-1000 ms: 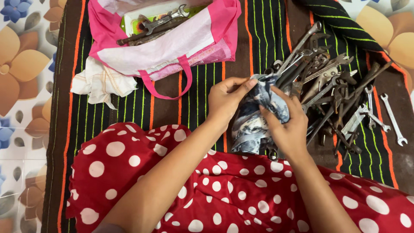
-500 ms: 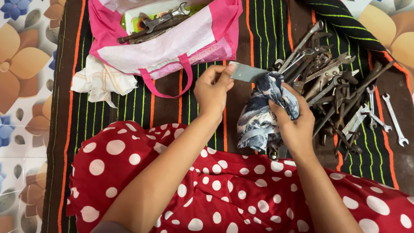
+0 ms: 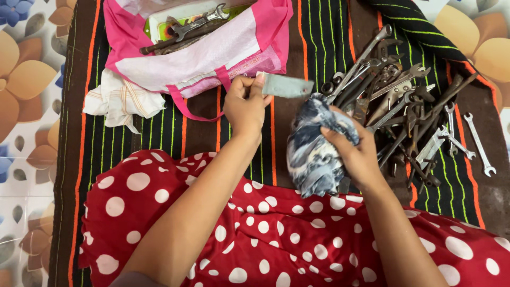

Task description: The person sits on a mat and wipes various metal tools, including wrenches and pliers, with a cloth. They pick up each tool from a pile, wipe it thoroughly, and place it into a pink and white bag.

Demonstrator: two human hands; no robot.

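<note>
My left hand (image 3: pixel 245 106) pinches 1 end of a flat grey metal blade (image 3: pixel 287 85) between thumb and fingertips, so the bare length points across toward my right hand (image 3: pixel 355 154). That hand is closed around a bunched blue-and-white cloth (image 3: pixel 313 146), thumb pressed on top; the cloth's upper fold touches the far tip of the blade. I judge this to be wiping work. To do it well I'd keep my left grip firm near the end, fold the cloth over both faces, and draw along the length with steady pressure, fingers off the edges.

Just past my right hand lies a heap of spanners and pliers (image 3: pixel 396 106), some touching the cloth's far side, with 1 loose spanner (image 3: pixel 479 144) well out to the right of it. Beyond my left hand sits a pink bag (image 3: pixel 212 53), open, with a few tools (image 3: pixel 186 29) resting inside; a pale checked rag (image 3: pixel 123 101) lies under its left corner. Everything rests on a dark striped mat (image 3: pixel 175 127), and my red polka-dot dress (image 3: pixel 276 234) fills the space nearest me, below both wrists.
</note>
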